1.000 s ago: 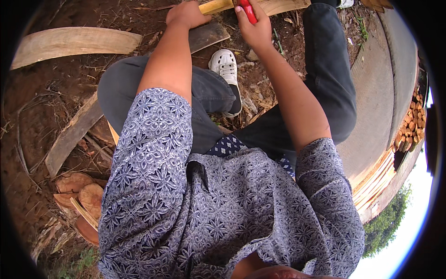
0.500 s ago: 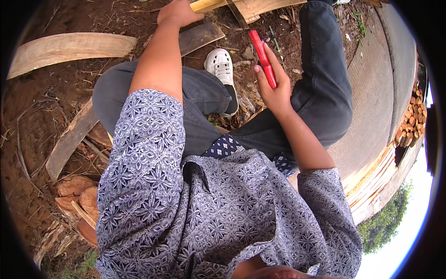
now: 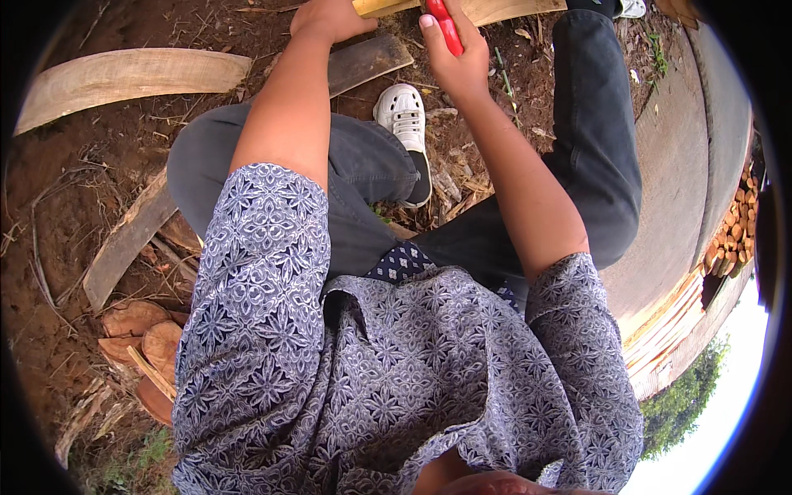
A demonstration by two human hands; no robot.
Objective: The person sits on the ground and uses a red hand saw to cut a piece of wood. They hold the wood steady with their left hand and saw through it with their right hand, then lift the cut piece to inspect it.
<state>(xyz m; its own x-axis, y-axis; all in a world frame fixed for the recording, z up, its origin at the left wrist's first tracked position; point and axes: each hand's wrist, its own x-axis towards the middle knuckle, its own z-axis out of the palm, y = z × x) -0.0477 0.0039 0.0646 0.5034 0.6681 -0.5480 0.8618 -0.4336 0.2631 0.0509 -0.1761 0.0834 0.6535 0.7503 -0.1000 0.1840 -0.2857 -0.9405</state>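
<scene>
At the top edge my left hand (image 3: 328,21) is closed on the end of a yellowish wooden strip (image 3: 386,7). Its fingers are partly cut off by the frame edge. My right hand (image 3: 459,62) grips the red handle of a bladed tool (image 3: 445,29), thumb laid along the handle. The tool's upper part is mostly out of view. A curved, pale wooden slab (image 3: 516,8) lies just past my right hand. Beneath my left forearm a grey-brown board (image 3: 371,63) rests on the ground.
My white clog (image 3: 402,115) is between my bent legs. A long curved slab (image 3: 132,81) and a weathered plank (image 3: 124,243) lie on the left, with cut wood rounds (image 3: 161,346) nearer. On the right are large curved sheets (image 3: 672,157) and stacked wood (image 3: 736,219).
My right hand has pushed the red-handled tool forward and slightly left, so its blade has left the view. My left hand keeps its hold on the wooden strip.
</scene>
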